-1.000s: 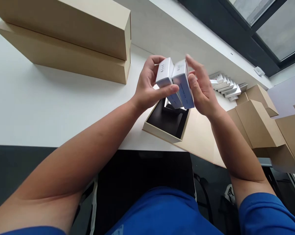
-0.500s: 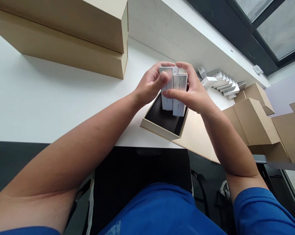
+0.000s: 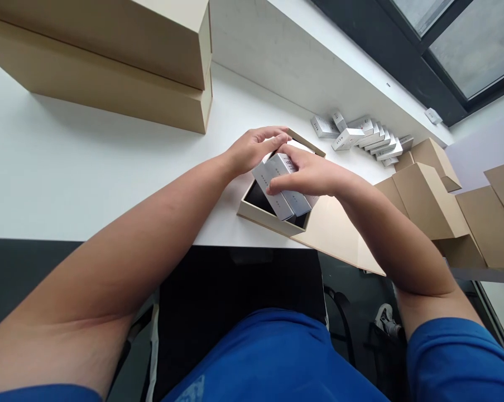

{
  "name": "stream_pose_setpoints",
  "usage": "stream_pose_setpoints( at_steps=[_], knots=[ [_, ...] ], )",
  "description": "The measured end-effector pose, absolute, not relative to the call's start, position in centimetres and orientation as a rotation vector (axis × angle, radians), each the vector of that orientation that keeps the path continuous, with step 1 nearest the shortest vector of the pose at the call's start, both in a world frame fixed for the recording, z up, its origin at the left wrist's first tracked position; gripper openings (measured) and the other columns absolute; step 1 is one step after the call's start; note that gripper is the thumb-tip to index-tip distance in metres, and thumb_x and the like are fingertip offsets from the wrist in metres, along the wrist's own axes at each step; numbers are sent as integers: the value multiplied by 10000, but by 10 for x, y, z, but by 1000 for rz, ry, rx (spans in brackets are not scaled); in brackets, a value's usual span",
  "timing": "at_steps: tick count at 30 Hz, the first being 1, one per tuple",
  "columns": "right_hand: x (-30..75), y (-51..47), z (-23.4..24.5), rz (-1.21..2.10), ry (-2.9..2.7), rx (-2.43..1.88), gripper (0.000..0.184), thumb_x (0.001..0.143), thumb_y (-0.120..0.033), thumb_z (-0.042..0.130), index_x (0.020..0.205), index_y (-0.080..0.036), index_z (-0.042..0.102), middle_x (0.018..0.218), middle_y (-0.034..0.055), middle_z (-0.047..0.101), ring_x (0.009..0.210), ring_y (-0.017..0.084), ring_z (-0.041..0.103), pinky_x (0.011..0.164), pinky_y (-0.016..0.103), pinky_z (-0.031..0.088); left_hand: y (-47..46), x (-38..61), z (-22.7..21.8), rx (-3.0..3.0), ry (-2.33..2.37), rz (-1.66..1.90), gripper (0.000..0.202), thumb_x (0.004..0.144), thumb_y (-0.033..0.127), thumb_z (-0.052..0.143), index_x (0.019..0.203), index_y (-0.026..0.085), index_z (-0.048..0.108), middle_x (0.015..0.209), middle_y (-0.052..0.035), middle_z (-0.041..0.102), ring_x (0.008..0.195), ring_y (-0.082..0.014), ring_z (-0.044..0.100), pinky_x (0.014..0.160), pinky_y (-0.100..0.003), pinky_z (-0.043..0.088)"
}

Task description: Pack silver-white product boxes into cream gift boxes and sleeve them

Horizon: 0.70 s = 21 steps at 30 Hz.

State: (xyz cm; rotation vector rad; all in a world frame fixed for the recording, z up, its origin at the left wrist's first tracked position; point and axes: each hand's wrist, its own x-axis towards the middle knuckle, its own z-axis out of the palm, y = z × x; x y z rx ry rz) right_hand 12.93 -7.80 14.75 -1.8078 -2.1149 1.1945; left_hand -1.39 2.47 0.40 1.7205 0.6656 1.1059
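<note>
White cartons (image 3: pixel 279 192) lower, into open box (image 3: pixel 265 215)

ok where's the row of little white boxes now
In the head view, the row of small white boxes sits along the back edge of the white table, beyond the person's right hand and just past the tan cardboard boxes.

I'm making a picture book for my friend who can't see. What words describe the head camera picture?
A right hand holds two small white boxes at the opening of a tan box lined with black, beside a left hand. On the white table sit a row of white boxes and big tan boxes.
</note>
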Motion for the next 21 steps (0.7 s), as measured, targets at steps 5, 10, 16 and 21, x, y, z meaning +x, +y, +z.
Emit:
stream_pose_setpoints(
  at_steps=[5,10,16,21],
  knots=[
    [130,-74,149,1486,-2013,-1850,376,701,-324,829,1003,-253,616,918,42,748,857,250,740,703,355,622,18,-12,1,1916,733,1158,858,962,937,207,903,266,737,1443,-94,709,1495,-365,526,1288,-586,396],
    [137,-78,154,1510,-1868,-2020,333,702,-351,825,938,-244,615,841,37,735,762,238,721,582,325,556,14,-9,0,2113,777,1174,893,958,931,97,783,251,648,1473,-65,679,1530,-358,453,1352,-549,251],
    [155,-83,151,1270,-1875,-2208,417,660,-347,873,955,-247,596,894,66,745,844,285,731,653,375,564,-3,-1,14,2226,691,1136,929,958,904,10,617,253,578,823,-108,648,1143,-344,603,1201,-586,380],
    [162,-90,148,1116,-1917,-2258,460,674,-403,858,1022,-246,602,974,76,734,887,289,713,693,395,567,-11,1,19,2213,630,1113,946,963,894,5,540,263,568,651,-93,575,935,-319,596,1074,-588,426]
  ],
)
